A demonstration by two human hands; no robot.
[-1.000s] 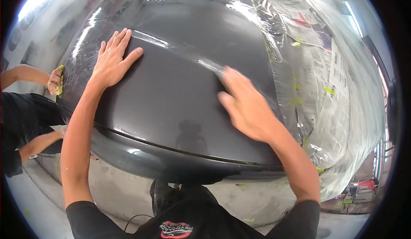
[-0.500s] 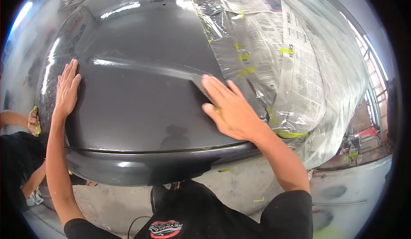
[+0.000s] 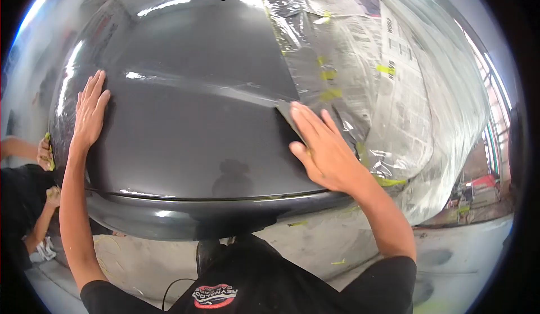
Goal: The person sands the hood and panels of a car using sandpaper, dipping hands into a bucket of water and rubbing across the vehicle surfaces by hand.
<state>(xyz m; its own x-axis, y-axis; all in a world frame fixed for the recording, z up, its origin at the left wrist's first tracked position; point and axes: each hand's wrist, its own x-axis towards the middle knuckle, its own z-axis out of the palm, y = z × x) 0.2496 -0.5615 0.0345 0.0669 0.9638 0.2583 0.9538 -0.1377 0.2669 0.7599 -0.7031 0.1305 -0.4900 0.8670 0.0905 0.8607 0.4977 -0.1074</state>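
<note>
A dark grey car panel (image 3: pixel 185 134) with a raised crease and a wet-looking sheen spreads before me. My left hand (image 3: pixel 91 106) lies flat on its left side, fingers extended and nothing visible under them. Toward the right side, my right hand (image 3: pixel 323 145) presses down on a thin grey sheet of sandpaper (image 3: pixel 288 118). Only the sheet's left edge shows; fingers and palm cover the rest. The sandpaper is close to the taped border of the masking.
Newspaper (image 3: pixel 394 111), plastic film (image 3: pixel 455 117) and yellow-green tape (image 3: pixel 331 94) cover the right side. At far left, another person's hand (image 3: pixel 45 152) holds a yellow-green thing against the panel. A dark bumper (image 3: pixel 185 221) runs along the near edge.
My right hand has slid to the right with the sandpaper. My left hand stays flat in about the same place. The other person's lower hand has risen toward the panel.
</note>
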